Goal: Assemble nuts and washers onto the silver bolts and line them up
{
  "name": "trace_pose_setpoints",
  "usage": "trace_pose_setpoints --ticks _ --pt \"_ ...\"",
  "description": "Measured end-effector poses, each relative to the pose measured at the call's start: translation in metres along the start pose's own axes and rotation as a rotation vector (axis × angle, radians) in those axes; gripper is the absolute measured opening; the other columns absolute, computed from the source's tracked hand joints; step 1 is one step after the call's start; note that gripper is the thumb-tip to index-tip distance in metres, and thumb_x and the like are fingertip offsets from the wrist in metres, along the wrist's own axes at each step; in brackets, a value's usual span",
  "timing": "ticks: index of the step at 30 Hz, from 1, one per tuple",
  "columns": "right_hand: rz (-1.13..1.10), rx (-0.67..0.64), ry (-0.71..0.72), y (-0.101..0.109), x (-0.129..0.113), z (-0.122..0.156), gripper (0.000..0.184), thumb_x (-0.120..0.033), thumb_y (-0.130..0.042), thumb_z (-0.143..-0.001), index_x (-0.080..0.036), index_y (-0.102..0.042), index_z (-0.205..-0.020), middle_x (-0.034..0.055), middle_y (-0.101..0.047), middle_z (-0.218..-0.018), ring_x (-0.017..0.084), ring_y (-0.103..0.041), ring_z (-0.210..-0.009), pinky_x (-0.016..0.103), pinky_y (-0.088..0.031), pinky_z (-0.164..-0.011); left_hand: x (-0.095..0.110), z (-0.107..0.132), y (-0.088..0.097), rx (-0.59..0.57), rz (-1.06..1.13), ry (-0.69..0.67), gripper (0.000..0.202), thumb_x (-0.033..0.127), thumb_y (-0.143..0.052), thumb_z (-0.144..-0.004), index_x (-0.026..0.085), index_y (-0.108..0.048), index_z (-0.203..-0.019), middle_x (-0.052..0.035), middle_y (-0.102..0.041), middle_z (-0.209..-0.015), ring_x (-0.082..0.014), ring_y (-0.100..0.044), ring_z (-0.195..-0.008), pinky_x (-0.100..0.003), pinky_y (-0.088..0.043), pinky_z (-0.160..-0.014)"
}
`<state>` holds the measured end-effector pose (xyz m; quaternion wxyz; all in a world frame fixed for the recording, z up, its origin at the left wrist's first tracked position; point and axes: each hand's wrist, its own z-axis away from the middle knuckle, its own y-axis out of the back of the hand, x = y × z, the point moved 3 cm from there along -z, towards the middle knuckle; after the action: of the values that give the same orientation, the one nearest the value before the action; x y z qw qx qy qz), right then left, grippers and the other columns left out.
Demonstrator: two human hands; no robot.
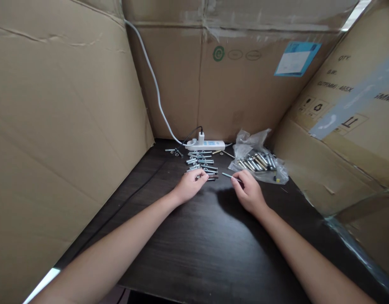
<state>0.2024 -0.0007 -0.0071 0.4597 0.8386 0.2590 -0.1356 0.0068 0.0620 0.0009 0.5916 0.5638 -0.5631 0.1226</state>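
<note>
My right hand (248, 193) is closed on a thin silver bolt (227, 175), whose end points left out of the fingers. To its left, my left hand (190, 186) rests at the near end of a row of metal parts, its fingers curled together. Whatever those fingers hold, if anything, is hidden. The row of silver bolts and sleeves (205, 161) runs away from me in several lines, with small rings or washers among them. Beyond my right hand lies a clear plastic bag (281, 172) with a heap of silver and brass-coloured bolts (257, 161).
A white power strip (213, 145) with a plug and cables stands at the back. A black cable (131, 195) crosses the dark table (181, 253) on the left. Cardboard walls (175, 84) enclose the back and both sides. Loose bolts (169, 150) lie back left.
</note>
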Motion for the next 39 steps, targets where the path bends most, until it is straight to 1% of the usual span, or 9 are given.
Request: trace_pose_setpoints --ticks 5,8,11,15,18,21,27,33,39 --pt "0.187 0.094 -0.046 -0.005 0.021 -0.008 0.017 -0.032 -0.047 -0.085 -0.019 -0.058 -0.082 0.005 -0.055 -0.079 0.02 -0.051 -0.078 0.03 -0.04 -0.072 0.004 0.0 -0.001 -0.002 -0.137 -0.021 0.019 0.031 -0.049 -0.085 0.018 -0.062 -0.083 -0.0015 -0.064 -0.085 -0.0144 -0.056 -0.076 -0.024 -0.041 -0.068" --pt "0.342 0.078 -0.037 -0.012 0.028 -0.022 0.018 -0.031 -0.049 -0.084 -0.018 -0.061 -0.08 0.0064 -0.058 -0.079 0.021 -0.05 -0.082 0.031 -0.037 -0.076 0.009 -0.012 0.001 0.027 -0.253 -0.007 0.017 0.031 -0.052 -0.082 0.019 -0.064 -0.084 -0.0021 -0.066 -0.089 -0.0158 -0.058 -0.08 -0.025 -0.042 -0.071" --pt "0.485 0.031 -0.068 -0.02 0.035 -0.043 0.021 -0.031 -0.049 -0.084 -0.018 -0.064 -0.08 0.0081 -0.062 -0.082 0.023 -0.05 -0.085 0.032 -0.035 -0.077 0.012 -0.038 0.002 0.024 -0.374 0.043 0.018 0.034 -0.053 -0.081 0.02 -0.065 -0.082 -0.0021 -0.067 -0.084 -0.016 -0.058 -0.076 -0.026 -0.043 -0.068" --pt "0.571 -0.027 -0.201 -0.031 0.046 -0.066 0.024 -0.033 -0.048 -0.084 -0.018 -0.066 -0.082 0.0099 -0.065 -0.089 0.025 -0.051 -0.09 0.034 -0.032 -0.078 0.008 -0.081 -0.002 -0.033 -0.567 0.122 0.023 0.038 -0.051 -0.082 0.021 -0.065 -0.089 -0.0036 -0.067 -0.084 -0.0175 -0.06 -0.076 -0.027 -0.044 -0.067" --pt "0.573 -0.057 -0.269 -0.037 0.055 -0.075 0.025 -0.035 -0.049 -0.083 -0.018 -0.067 -0.079 0.01 -0.067 -0.086 0.025 -0.055 -0.087 0.033 -0.032 -0.075 0.001 -0.109 -0.011 -0.047 -0.638 0.149 0.023 0.037 -0.052 -0.08 0.018 -0.065 -0.086 -0.0075 -0.067 -0.087 -0.0222 -0.062 -0.082 -0.03 -0.046 -0.071" --pt "0.568 -0.077 -0.31 -0.039 0.064 -0.078 0.026 -0.038 -0.05 -0.083 -0.019 -0.067 -0.079 0.0089 -0.068 -0.083 0.023 -0.058 -0.082 0.033 -0.032 -0.074 -0.007 -0.126 -0.025 -0.083 -0.699 0.16 0.024 0.036 -0.051 -0.08 0.018 -0.065 -0.087 -0.0097 -0.067 -0.091 -0.0255 -0.062 -0.087 -0.034 -0.046 -0.075" --pt "0.544 -0.093 -0.352 -0.037 0.071 -0.079 0.027 -0.04 -0.049 -0.086 -0.022 -0.068 -0.086 0.0074 -0.07 -0.087 0.021 -0.061 -0.084 0.033 -0.031 -0.077 -0.015 -0.137 -0.041 -0.153 -0.796 0.162 0.028 0.033 -0.049 -0.08 0.016 -0.064 -0.096 -0.014 -0.066 -0.1 -0.0289 -0.061 -0.095 -0.038 -0.046 -0.082" --pt "0.492 -0.091 -0.358 -0.035 0.07 -0.08 0.027 -0.042 -0.048 -0.087 -0.025 -0.068 -0.091 0.0056 -0.071 -0.09 0.021 -0.062 -0.085 0.033 -0.032 -0.077 -0.015 -0.143 -0.043 -0.179 -0.864 0.145 0.03 0.034 -0.049 -0.081 0.012 -0.066 -0.092 -0.0173 -0.066 -0.1 -0.032 -0.061 -0.096 -0.039 -0.047 -0.081" --pt "0.457 -0.085 -0.356 -0.032 0.066 -0.08 0.025 -0.04 -0.05 -0.083 -0.024 -0.065 -0.095 0.0054 -0.07 -0.089 0.022 -0.061 -0.085 0.032 -0.033 -0.075 -0.016 -0.149 -0.044 -0.169 -0.9 0.153 0.033 0.04 -0.049 -0.082 0.013 -0.066 -0.093 -0.0158 -0.066 -0.101 -0.0296 -0.062 -0.095 -0.035 -0.047 -0.081"
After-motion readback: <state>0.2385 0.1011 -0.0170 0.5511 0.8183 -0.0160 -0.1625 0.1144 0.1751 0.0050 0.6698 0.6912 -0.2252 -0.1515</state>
